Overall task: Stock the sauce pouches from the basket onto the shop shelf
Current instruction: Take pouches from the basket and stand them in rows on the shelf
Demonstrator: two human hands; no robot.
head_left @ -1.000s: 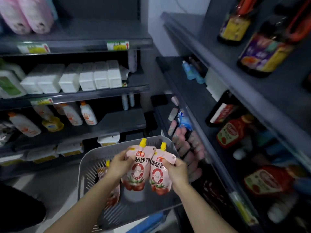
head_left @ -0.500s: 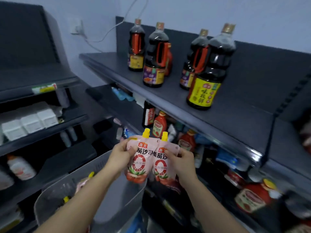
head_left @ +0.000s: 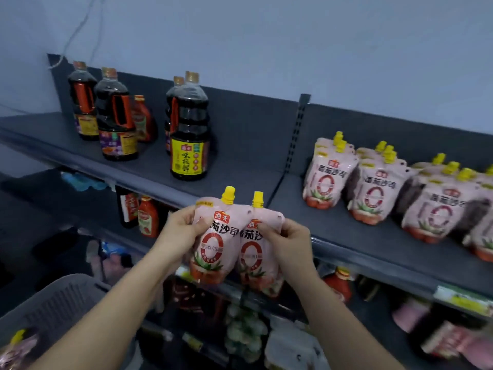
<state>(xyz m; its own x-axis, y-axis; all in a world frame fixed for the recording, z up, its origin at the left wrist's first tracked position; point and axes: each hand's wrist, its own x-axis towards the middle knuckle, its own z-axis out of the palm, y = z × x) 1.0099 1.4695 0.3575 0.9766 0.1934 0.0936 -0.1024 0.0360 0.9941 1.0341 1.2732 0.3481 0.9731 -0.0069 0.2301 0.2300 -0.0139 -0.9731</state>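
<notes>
1. The left hand (head_left: 184, 231) has fingers and thumb clamped on the upper edge of one pink, yellow-capped plastic sauce pouch (head_left: 216, 247). The right hand (head_left: 289, 244) pinches a second pouch (head_left: 254, 263) touching it, and both are held upright just in front of the dark grey metal shelf (head_left: 333, 236).
2. Done: rows of matching stocked pouches (head_left: 373, 188) already stand on that shelf's right section (several deep, count unclear).
3. Left: these two are not yet set down, and at least one spare pouch (head_left: 18, 345) lies in the grey slotted plastic basket (head_left: 61, 300) at lower left.
4. Around: dark soy sauce bottles (head_left: 189, 140) stand left of a slotted upright (head_left: 301, 134). Bare shelf beside the stocked rows looks free, so I judge only the lip stands in the way.
</notes>
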